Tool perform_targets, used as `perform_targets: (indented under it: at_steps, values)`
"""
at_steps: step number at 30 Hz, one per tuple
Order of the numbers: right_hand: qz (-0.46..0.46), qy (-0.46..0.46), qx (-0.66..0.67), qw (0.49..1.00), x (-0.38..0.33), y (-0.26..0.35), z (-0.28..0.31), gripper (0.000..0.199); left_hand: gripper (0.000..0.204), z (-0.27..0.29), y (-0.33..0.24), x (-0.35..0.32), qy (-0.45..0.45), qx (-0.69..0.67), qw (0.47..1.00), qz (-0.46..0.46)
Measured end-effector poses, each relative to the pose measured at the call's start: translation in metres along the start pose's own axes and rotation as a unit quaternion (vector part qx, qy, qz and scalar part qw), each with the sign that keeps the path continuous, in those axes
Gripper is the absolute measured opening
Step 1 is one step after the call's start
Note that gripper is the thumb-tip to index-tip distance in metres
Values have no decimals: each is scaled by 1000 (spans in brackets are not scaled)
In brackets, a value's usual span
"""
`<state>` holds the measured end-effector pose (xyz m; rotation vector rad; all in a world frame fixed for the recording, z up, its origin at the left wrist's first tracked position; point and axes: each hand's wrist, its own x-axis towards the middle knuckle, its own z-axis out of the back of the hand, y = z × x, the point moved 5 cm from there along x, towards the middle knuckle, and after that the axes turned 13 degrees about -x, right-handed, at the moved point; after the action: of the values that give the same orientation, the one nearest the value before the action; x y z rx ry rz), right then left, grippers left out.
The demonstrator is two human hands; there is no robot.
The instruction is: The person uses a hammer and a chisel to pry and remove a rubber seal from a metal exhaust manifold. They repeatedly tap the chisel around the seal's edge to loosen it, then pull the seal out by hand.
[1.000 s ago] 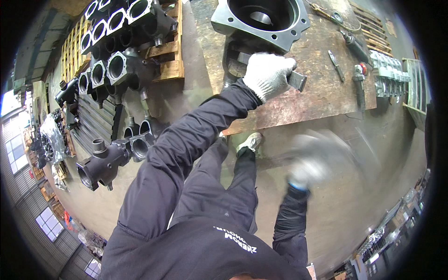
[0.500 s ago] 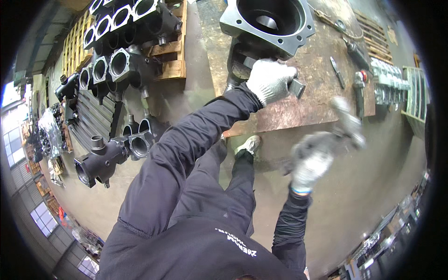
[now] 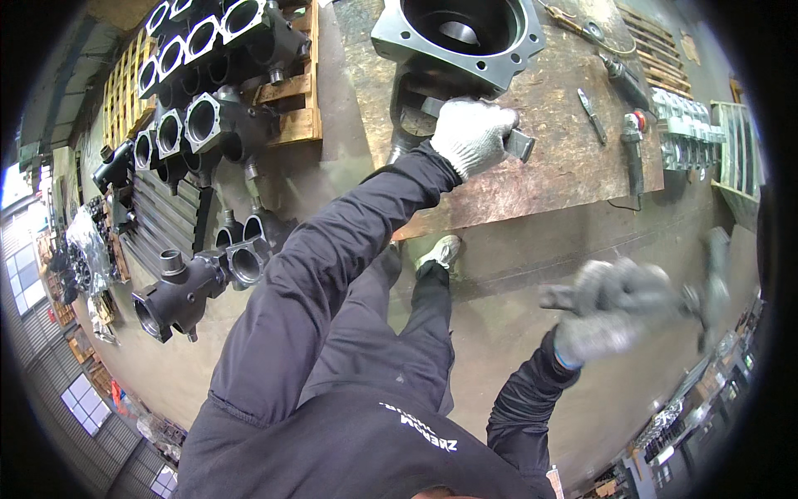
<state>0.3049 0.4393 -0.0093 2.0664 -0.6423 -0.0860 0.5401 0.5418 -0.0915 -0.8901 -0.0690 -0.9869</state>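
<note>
A large black cast housing (image 3: 497, 76) with a round bore and bolted flange stands on the worktable (image 3: 532, 187). My left hand (image 3: 470, 137), in a white knit glove, is closed around a flat-ended metal bar (image 3: 520, 146) beside the housing's lower part. The bar's other end reaches toward the casting; whether it touches is hard to see. Out to the right, away from the table, my right hand (image 3: 611, 308) in a grey-and-white glove grips a hammer (image 3: 713, 287). Motion blurs the hammer and that hand.
On the table's right side lie a knife-like hand tool (image 3: 592, 116), an angle grinder (image 3: 634, 154) and a black power tool (image 3: 625, 81). Rows of black castings (image 3: 204, 121) stand on a pallet (image 3: 299, 116) at left, with more castings (image 3: 179, 291) below them.
My right hand has swung the hammer outward to the right and lower, away from the table. The left hand keeps its hold on the bar; the view has shifted slightly.
</note>
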Motion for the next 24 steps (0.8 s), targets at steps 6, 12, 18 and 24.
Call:
perform_targets:
  at_steps: [6,12,18,24]
  values:
    - [-235,-190,-348,888,-15,-74,5,58,16,0,0,-3,17,-15,1000,4]
    - [23,-51,27,998,13,-3,-22,42,16,3,1,0,-6,-15,1000,-9]
    - [-265,-162,-252,917,2,-73,-15,41,14,11,6,1,27,-61,998,16]
    - [6,127,121,984,20,6,-33,37,15,8,5,-1,11,-33,999,21]
